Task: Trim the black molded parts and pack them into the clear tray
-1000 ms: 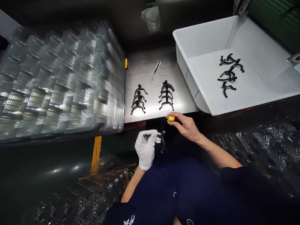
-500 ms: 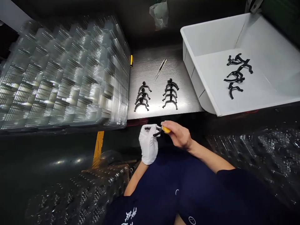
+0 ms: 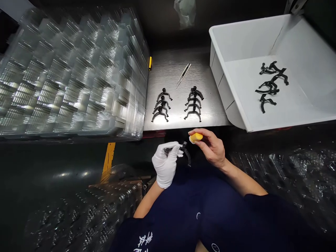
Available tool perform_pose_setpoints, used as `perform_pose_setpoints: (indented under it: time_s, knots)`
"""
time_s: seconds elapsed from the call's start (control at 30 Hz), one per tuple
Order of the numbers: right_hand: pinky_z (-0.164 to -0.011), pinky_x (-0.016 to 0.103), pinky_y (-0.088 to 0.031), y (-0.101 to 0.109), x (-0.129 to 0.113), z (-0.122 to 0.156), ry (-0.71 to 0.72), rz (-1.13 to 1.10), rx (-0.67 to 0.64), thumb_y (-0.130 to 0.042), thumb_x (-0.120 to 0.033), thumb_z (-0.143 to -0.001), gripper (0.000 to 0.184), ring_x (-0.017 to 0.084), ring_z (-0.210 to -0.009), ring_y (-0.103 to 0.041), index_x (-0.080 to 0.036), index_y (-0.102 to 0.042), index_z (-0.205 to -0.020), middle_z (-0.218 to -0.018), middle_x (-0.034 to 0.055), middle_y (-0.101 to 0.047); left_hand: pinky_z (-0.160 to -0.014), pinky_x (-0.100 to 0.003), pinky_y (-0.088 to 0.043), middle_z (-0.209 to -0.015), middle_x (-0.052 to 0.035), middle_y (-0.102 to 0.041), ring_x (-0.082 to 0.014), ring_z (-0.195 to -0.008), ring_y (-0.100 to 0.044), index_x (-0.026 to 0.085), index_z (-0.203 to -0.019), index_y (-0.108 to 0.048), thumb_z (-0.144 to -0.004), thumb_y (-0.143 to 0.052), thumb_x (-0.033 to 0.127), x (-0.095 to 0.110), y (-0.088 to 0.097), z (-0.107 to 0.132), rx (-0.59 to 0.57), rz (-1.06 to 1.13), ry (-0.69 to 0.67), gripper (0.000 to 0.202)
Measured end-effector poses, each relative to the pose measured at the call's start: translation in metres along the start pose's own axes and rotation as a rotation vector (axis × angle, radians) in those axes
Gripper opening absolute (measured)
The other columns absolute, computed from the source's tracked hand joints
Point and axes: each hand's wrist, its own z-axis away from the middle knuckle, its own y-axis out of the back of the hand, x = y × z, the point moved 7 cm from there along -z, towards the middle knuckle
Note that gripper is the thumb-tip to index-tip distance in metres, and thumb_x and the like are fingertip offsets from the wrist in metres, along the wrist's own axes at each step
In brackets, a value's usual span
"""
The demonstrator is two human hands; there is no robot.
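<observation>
White-gloved fingers of the left hand (image 3: 165,164) press together, pinching a black plastic arched clip (image 3: 187,154) whose stem points right toward the other hand, while 1 curved leg hangs down over the navy shirt (image 3: 207,213). Curled fingers of the bare right hand (image 3: 211,148) grip a rounded yellow pad (image 3: 196,137), held just beside the clip; that forearm angles in from the lower right. Beyond lie 2 columns of black clips (image 3: 193,108) on a brushed-steel shelf (image 3: 170,70), near slim metal tweezers (image 3: 183,75), a white plastic tub (image 3: 217,70) and stacked clear plastic trays (image 3: 78,80).
</observation>
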Motion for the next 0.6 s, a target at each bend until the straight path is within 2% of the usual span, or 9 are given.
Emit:
perform_pose_setpoints:
  time_s: [0.13, 0.2, 0.23, 0.33, 0.43, 0.53, 0.6]
  knots:
    - [-0.097, 0.037, -0.061, -0.012, -0.015, -0.001, 0.230, 0.094, -0.129, -0.055, -0.014, -0.098, 0.035, 0.022, -0.111, -0.071, -0.023, -0.059, -0.131, -0.119, 0.0085, -0.073, -0.058, -0.025, -0.061, -0.074, -0.0013, -0.074, -0.0128, -0.057, -0.069, 0.017, -0.091, -0.070, -0.085, -0.076, 0.040, 0.004, -0.002, 0.001, -0.031, -0.053, -0.018, 0.024]
    - [-0.096, 0.039, -0.061, -0.012, -0.010, -0.004, 0.265, 0.193, -0.145, -0.051, -0.014, -0.098, 0.032, 0.023, -0.111, -0.071, -0.021, -0.062, -0.127, -0.117, 0.0099, -0.073, -0.055, -0.024, -0.060, -0.075, -0.0013, -0.074, -0.0126, -0.056, -0.069, 0.017, -0.089, -0.070, -0.085, -0.077, 0.040, 0.004, -0.002, 0.002, -0.035, -0.035, 0.004, 0.024]
    - [-0.096, 0.039, -0.061, -0.010, -0.005, -0.007, 0.238, 0.233, -0.138, -0.050, -0.015, -0.098, 0.030, 0.024, -0.109, -0.071, -0.021, -0.063, -0.124, -0.116, 0.0105, -0.073, -0.053, -0.023, -0.060, -0.073, -0.0011, -0.074, -0.0124, -0.055, -0.068, 0.017, -0.088, -0.071, -0.084, -0.077, 0.039, 0.004, -0.002, 0.002, -0.028, -0.018, 0.022, 0.024]
    - [-0.095, 0.039, -0.059, -0.004, 0.016, -0.010, 0.043, 0.207, -0.149, -0.053, -0.019, -0.097, 0.026, 0.022, -0.105, -0.070, -0.021, -0.062, -0.121, -0.113, 0.0101, -0.072, -0.050, -0.021, -0.058, -0.070, -0.0003, -0.073, -0.0117, -0.052, -0.068, 0.016, -0.086, -0.071, -0.083, -0.078, 0.037, 0.001, -0.001, 0.001, 0.004, 0.034, 0.068, 0.022]
    - [-0.088, 0.036, -0.057, -0.004, 0.031, -0.001, -0.214, -0.018, -0.223, -0.055, -0.026, -0.094, 0.029, 0.020, -0.097, -0.068, -0.021, -0.058, -0.123, -0.105, 0.0064, -0.070, -0.050, -0.020, -0.057, -0.072, -0.0005, -0.074, -0.0114, -0.053, -0.068, 0.016, -0.086, -0.071, -0.084, -0.078, 0.036, 0.000, 0.001, -0.001, 0.026, 0.049, 0.060, 0.021]
    - [-0.072, 0.030, -0.053, -0.014, 0.033, 0.013, -0.443, -0.268, -0.338, -0.055, -0.037, -0.092, 0.023, 0.017, -0.076, -0.063, -0.019, -0.062, -0.106, -0.081, 0.0014, -0.063, -0.058, -0.024, -0.060, -0.078, -0.0017, -0.076, -0.0123, -0.058, -0.070, 0.017, -0.090, -0.072, -0.085, -0.078, 0.035, 0.003, 0.004, -0.002, 0.019, -0.026, -0.024, 0.019]
    - [-0.061, 0.026, -0.048, -0.024, 0.027, 0.021, -0.571, -0.362, -0.456, -0.060, -0.048, -0.089, 0.030, 0.013, -0.062, -0.056, -0.018, -0.063, -0.090, -0.069, -0.0012, -0.057, -0.067, -0.027, -0.062, -0.084, -0.0023, -0.077, -0.0141, -0.066, -0.072, 0.019, -0.092, -0.074, -0.085, -0.078, 0.033, 0.007, 0.006, -0.001, 0.007, -0.114, -0.123, 0.016]
